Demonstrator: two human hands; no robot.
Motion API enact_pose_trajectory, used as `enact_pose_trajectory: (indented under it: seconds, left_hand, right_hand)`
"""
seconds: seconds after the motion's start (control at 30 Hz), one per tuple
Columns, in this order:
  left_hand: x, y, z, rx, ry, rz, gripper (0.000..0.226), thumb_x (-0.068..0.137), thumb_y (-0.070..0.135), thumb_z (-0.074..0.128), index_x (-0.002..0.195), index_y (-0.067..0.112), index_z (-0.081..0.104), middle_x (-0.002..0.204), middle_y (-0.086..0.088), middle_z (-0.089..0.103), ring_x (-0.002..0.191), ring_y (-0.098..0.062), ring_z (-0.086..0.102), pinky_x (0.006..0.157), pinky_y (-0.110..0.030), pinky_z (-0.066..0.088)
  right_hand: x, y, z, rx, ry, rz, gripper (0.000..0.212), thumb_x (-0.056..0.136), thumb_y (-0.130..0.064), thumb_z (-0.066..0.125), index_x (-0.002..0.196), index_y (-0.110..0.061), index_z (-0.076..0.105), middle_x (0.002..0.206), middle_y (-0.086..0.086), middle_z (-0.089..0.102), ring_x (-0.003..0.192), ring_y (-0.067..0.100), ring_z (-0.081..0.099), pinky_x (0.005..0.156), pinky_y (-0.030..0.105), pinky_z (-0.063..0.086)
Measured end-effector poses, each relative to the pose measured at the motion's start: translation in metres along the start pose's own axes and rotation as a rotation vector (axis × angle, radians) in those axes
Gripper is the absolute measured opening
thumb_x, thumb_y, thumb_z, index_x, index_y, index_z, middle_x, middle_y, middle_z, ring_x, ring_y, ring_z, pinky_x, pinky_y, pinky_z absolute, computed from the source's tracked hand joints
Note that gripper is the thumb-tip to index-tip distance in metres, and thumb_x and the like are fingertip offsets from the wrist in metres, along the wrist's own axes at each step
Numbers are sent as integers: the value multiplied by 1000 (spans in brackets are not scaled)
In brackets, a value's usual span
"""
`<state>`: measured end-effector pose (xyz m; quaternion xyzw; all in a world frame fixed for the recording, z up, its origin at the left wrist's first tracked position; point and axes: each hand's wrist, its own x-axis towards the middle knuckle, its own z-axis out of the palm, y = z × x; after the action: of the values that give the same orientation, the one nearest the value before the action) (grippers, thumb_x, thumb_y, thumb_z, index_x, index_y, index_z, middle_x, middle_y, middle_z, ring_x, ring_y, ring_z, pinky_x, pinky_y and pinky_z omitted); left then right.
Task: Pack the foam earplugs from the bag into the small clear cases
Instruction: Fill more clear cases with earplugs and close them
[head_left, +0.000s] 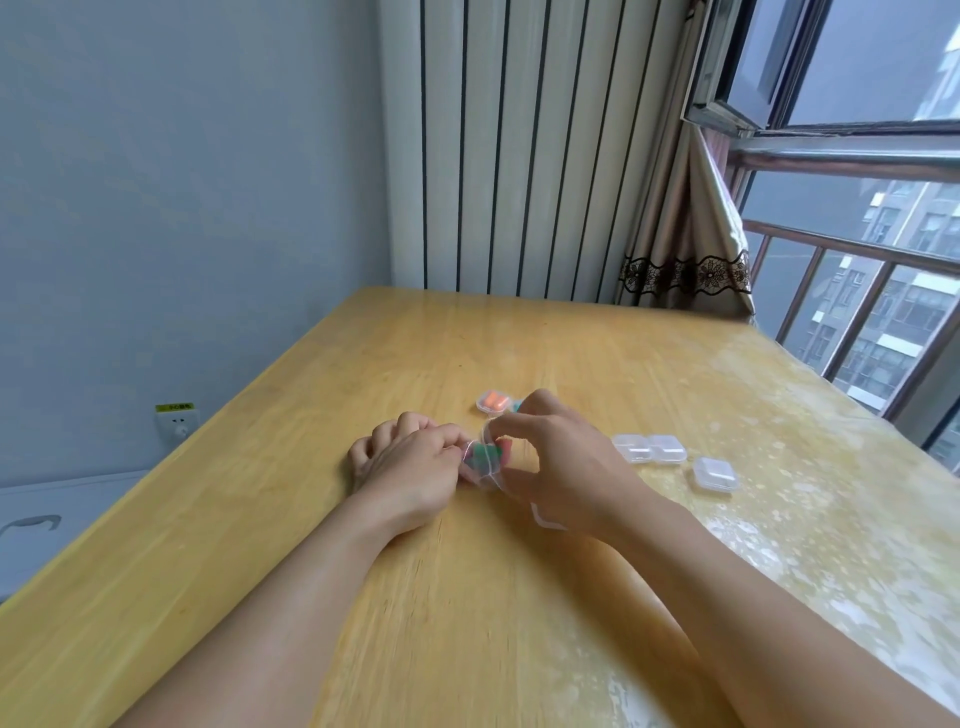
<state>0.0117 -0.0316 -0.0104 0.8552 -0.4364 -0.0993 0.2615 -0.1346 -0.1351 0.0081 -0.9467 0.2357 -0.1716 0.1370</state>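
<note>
On the wooden table (415, 597) at frame centre, both hands, left hand (410, 467) and right hand (561, 467), pinch the limp, slippery bag (485, 462) of light, squashy earplugs, best held at its mouth, empty cases (649, 448) lying right.

Yellow wooden table (363, 519), orange foam earplugs (496, 401) in a small clear plastic case (491, 405), brown curtain with black lace band (685, 275), pale blue wall (182, 208).

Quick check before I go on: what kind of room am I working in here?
Probably a room in a high-rise flat: a wooden table in a corner, a tied-back curtain, and a railed window facing apartment blocks.
</note>
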Motion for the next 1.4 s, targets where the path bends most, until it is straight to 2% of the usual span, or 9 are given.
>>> enact_pose_trajectory:
  seconds: [0.23,0.4,0.57,0.73,0.83,0.97,1.2,1.3,1.4]
  left_hand:
    - [0,1,0,0,21,-35,20,101,35,41,98,45,58,135,15,42,136,-12,28,118,-37,9]
    - [1,1,0,-12,22,-49,12,98,34,43,101,42,52,138,14,43,136,-12,28,116,-35,10]
    - [3,0,0,-21,13,-57,10,96,33,47,95,41,53,139,15,44,136,-12,29,116,-34,11]
    - [1,2,-5,-105,34,-58,34,97,52,34,95,39,66,133,14,48,131,-15,34,112,-35,15]
    - [-3,3,-7,-278,44,-10,51,71,77,41,86,36,67,115,21,50,117,-10,41,102,-33,21]
    - [-3,3,-1,-227,209,65,18,76,49,72,76,32,67,103,16,60,94,-3,58,103,-36,31]
    - [-7,1,1,-323,277,232,18,77,23,77,75,28,60,73,16,61,57,-11,53,73,-36,47]
    - [-7,4,2,-296,274,330,22,77,8,71,72,28,67,75,15,63,67,-6,55,73,-33,45]
    - [-12,9,1,-408,245,319,10,76,23,65,78,30,72,74,10,69,70,-8,61,63,-27,45]
  right_hand:
    - [1,-12,4,20,10,-11,22,88,-48,70,102,-31,70,114,-8,51,88,17,51,73,32,42]
    - [5,-19,-3,-93,-76,-11,24,98,-45,55,111,-32,70,126,-5,52,110,21,50,77,34,39]
    - [7,-28,-3,-301,-102,-26,29,97,-55,52,114,-39,70,137,-3,50,116,25,50,83,40,50]
    - [6,-20,0,-138,-27,-1,14,92,-43,66,94,-33,75,114,-17,49,95,16,49,75,34,46]
    - [8,-7,4,94,28,45,3,83,-32,76,80,-31,75,95,-13,56,84,11,57,77,43,54]
    - [7,2,3,253,15,110,6,83,-30,78,86,-25,78,97,-1,62,87,10,59,82,36,51]
    - [7,3,0,274,6,155,15,91,-28,70,91,-14,77,82,-1,68,75,14,59,75,37,50]
    - [12,2,4,261,8,229,23,90,-27,67,83,-5,73,77,15,70,58,15,50,56,33,43]
    - [14,2,6,260,12,244,25,89,-23,66,78,-1,71,75,20,70,54,15,45,52,30,36]
